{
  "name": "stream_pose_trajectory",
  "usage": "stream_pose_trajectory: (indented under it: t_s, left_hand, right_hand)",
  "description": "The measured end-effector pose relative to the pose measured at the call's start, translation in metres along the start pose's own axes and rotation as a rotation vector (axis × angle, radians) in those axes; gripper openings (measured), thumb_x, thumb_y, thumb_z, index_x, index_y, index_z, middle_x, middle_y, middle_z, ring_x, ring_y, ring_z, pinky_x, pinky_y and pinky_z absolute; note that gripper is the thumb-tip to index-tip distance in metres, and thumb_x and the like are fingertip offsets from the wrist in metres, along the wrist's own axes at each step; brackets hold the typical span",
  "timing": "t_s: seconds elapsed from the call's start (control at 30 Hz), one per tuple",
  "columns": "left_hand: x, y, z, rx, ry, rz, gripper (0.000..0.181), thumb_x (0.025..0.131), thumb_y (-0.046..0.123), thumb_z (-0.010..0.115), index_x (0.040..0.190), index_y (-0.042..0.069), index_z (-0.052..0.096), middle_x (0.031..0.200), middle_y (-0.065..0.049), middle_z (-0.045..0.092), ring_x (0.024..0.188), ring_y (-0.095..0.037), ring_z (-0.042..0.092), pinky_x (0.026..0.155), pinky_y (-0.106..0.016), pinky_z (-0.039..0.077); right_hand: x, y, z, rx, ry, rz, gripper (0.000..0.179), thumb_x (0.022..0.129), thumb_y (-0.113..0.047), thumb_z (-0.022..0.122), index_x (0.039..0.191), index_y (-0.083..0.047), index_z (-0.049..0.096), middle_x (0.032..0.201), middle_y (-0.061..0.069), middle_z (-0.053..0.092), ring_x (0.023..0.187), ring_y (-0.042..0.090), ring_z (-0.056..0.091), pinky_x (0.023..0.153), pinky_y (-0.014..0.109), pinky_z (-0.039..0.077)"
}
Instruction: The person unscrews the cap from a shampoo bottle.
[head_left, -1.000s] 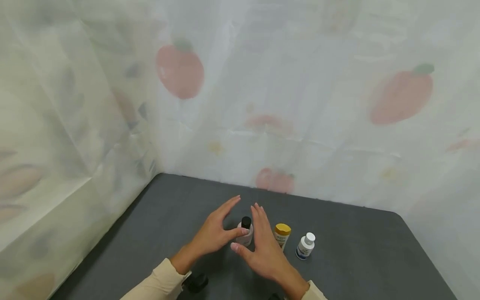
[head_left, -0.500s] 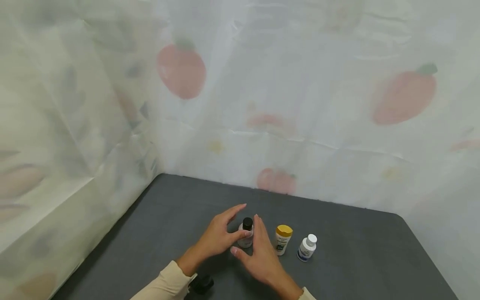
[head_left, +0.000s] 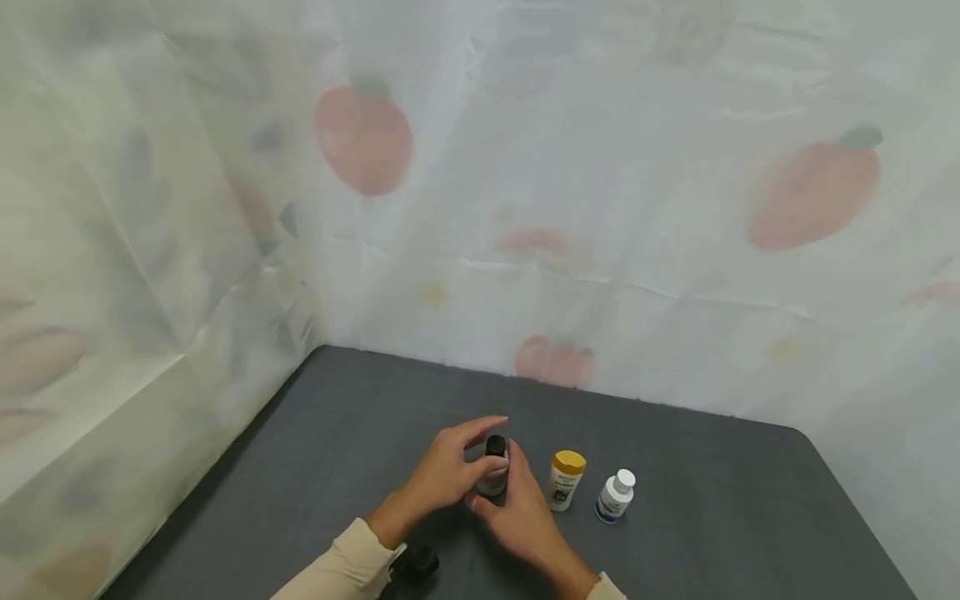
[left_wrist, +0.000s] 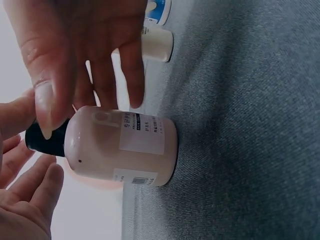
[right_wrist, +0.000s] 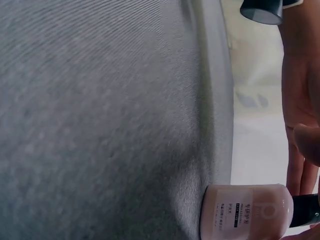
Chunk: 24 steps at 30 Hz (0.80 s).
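A small pink bottle [head_left: 492, 486] with a black cap [left_wrist: 54, 144] stands upright on the dark table. My left hand [head_left: 447, 468] curves around its left side, thumb over the cap area in the head view and the other fingers extended past the far side. On the right, my right hand [head_left: 520, 518] faces it with fingers held fairly straight. In the left wrist view the right thumb overlaps the cap, and left fingers [left_wrist: 46, 186] spread beyond it with a gap. The label shows in the right wrist view, where the left fingers [right_wrist: 295, 170] reach behind the bottle.
Right of my hands stand a white bottle with a yellow cap [head_left: 564, 485] and a small white bottle with a white cap [head_left: 615, 498]. A fruit-printed curtain [head_left: 645, 250] hangs along the table's back and left edges. A black wrist camera [head_left: 422, 565] hangs beneath the left wrist.
Both hands have drawn closer together around the pink bottle, the left moving right and slightly nearer. The yellow-capped bottle has come out from behind the right hand. The bottles stay put.
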<state>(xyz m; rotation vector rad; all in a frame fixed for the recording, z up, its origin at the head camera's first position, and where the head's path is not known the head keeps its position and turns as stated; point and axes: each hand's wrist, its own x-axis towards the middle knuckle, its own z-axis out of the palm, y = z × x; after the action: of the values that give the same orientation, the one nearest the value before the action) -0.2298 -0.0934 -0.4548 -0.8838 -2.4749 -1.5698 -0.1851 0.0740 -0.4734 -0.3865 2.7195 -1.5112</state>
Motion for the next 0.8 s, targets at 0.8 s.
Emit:
stream_pose_trajectory:
  t_s: [0.8]
  left_hand:
    - [0.006,-0.006,0.007,0.057,0.024,0.052,0.036,0.095,0.012,0.076,0.130,0.009,0.072,0.127,-0.011,0.076,0.115,-0.028,0.074,0.095,-0.041,0.062]
  right_hand:
    - [0.019,0.018,0.010,0.147,0.117,0.013,0.061,0.089,-0.008,0.078,0.144,-0.001,0.052,0.142,0.022,0.063,0.132,0.039,0.062,0.109,0.058,0.051]
